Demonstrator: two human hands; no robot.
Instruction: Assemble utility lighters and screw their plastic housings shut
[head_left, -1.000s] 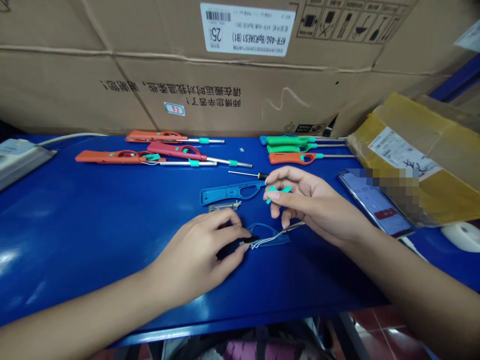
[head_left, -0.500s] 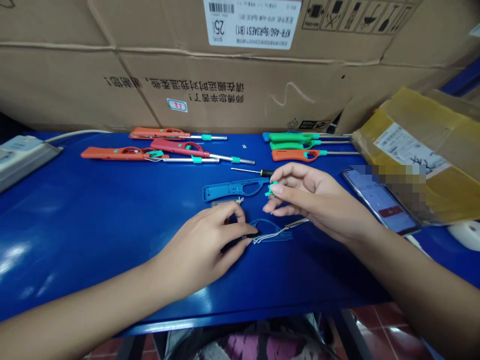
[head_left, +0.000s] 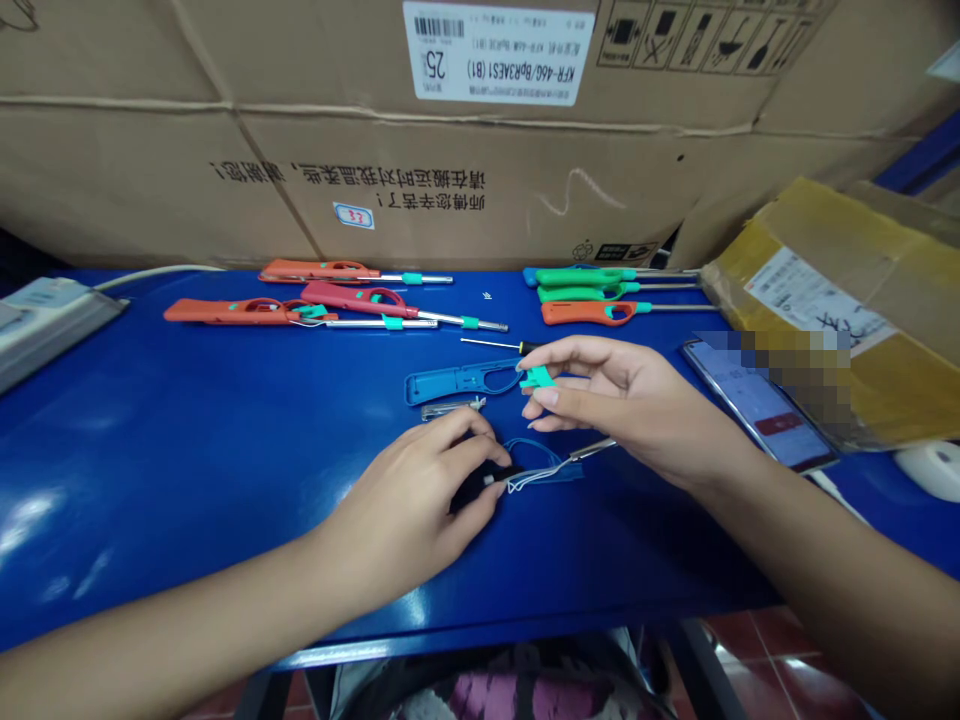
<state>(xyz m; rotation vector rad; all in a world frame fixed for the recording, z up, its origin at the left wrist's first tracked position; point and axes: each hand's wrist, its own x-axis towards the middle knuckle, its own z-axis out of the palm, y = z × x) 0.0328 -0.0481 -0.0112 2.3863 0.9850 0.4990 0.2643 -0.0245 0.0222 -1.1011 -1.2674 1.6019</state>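
My right hand (head_left: 615,395) pinches a small green plastic trigger (head_left: 538,378) between thumb and fingertips, raised above the table. My left hand (head_left: 431,475) rests low, its thumb and fingertips around a black igniter piece (head_left: 510,473) with a whitish end. That piece lies at a blue lighter shell half (head_left: 574,470), partly hidden by the hand. Thin white wires (head_left: 536,474) run from there to a metal rod (head_left: 592,450). Behind the hands lies the other blue shell half (head_left: 457,382), with a clear fuel tank (head_left: 450,408) just in front of it.
Red and orange lighters (head_left: 360,297) lie at the back left; green and orange ones (head_left: 592,312) at the back right. A screwdriver (head_left: 491,343) lies beyond my right hand. A phone (head_left: 757,405) leans by a yellow-taped box (head_left: 817,300). A large carton (head_left: 450,140) walls off the back.
The green trigger has turned in my right fingers and shows more of its side. My left fingertips have parted slightly around the black igniter piece, exposing its whitish end.
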